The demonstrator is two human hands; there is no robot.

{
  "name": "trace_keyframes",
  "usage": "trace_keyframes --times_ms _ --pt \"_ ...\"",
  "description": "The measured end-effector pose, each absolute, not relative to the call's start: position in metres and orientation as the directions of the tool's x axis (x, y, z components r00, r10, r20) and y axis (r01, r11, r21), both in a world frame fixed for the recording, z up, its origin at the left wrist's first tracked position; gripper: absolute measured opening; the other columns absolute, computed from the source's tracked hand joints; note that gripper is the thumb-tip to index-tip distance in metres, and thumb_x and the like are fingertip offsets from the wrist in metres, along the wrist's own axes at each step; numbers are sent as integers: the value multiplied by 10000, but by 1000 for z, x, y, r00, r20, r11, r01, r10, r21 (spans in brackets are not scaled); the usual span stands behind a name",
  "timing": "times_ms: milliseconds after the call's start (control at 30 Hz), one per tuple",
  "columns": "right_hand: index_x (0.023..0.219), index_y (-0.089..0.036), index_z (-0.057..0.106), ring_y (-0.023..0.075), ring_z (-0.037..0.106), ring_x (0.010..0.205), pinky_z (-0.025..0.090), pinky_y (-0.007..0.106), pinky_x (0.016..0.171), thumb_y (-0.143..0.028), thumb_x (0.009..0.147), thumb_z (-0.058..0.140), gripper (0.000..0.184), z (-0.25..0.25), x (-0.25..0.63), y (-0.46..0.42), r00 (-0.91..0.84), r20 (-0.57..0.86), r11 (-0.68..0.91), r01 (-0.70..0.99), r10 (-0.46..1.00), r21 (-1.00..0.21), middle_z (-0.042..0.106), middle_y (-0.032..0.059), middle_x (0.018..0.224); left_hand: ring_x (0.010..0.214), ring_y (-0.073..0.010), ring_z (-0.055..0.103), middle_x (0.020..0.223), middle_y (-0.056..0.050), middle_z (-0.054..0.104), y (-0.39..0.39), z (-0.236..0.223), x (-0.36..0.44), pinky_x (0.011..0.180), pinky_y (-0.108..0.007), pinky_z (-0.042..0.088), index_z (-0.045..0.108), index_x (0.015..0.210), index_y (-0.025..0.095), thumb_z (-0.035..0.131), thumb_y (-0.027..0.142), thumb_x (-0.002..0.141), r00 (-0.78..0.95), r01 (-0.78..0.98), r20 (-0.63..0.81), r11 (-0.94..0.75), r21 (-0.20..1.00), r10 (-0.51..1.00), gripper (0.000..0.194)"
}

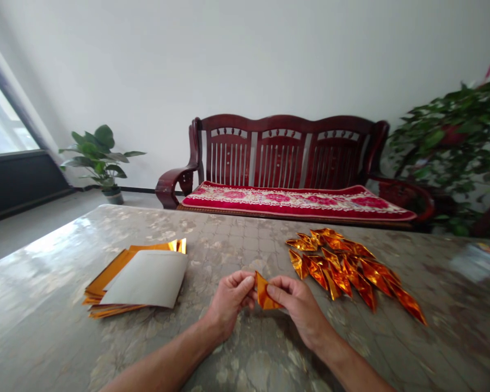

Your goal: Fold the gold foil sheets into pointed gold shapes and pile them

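Note:
A small folded piece of shiny gold-orange foil paper is held between my two hands over the table. My left hand pinches its upper left edge with thumb and fingers. From the other side my right hand grips it, the thumb pressed on its face. To the left lies a stack of foil sheets, gold side showing on several, with a pale sheet on top. On the right, several folded foil pieces with pointed ends lie in overlapping rows.
The table has a patterned, glossy cover. Behind it stands a dark red wooden bench with a red floral cushion. A clear plastic packet lies at the table's right. Potted plants stand at both sides.

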State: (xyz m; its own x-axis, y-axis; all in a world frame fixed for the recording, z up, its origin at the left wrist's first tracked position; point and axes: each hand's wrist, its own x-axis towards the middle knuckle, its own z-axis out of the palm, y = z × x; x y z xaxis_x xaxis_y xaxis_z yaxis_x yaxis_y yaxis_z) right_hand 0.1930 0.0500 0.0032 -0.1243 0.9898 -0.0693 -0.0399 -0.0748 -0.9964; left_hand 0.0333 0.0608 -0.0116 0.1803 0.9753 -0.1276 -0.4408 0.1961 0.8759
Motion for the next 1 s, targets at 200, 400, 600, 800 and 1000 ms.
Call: trace_keyframes --times_ms 200,400,600,800,1000 --pt "710 -151 698 158 600 632 449 266 627 -534 681 775 392 6 192 50 -124 -74 -80 -39 989 -996 706 43 684 396 -48 495 530 -11 645 58 -10 33 406 -148 361 682 714 98 888 525 539 174 -407 -156 215 888 972 505" --pt "681 -158 700 162 602 598 469 272 605 -547 651 781 398 8 191 50 -63 -57 -58 -11 996 -998 697 41 647 425 -66 514 535 -14 645 59 -10 33 428 -166 392 684 701 104 884 502 551 147 -380 -130 177 908 981 470" --pt "673 -162 698 156 578 594 460 267 593 -485 672 751 328 6 193 51 -18 -4 -3 51 1000 -999 670 27 632 441 -78 520 546 -18 647 60 -9 31 440 -181 413 712 717 103 864 486 593 129 -312 -95 131 941 987 430" --pt "681 -159 691 160 566 596 450 269 578 -422 715 699 266 5 194 52 -45 48 54 128 998 -990 660 29 628 443 -82 514 546 -32 654 61 -7 29 440 -181 406 708 691 106 835 470 626 124 -229 -70 97 969 990 391" --pt "691 -163 674 174 582 607 456 276 582 -409 741 663 251 6 195 51 -71 78 90 183 994 -979 663 33 636 481 -100 536 540 -20 640 61 -6 30 451 -177 375 690 661 117 776 339 656 42 -112 -33 38 993 999 238"
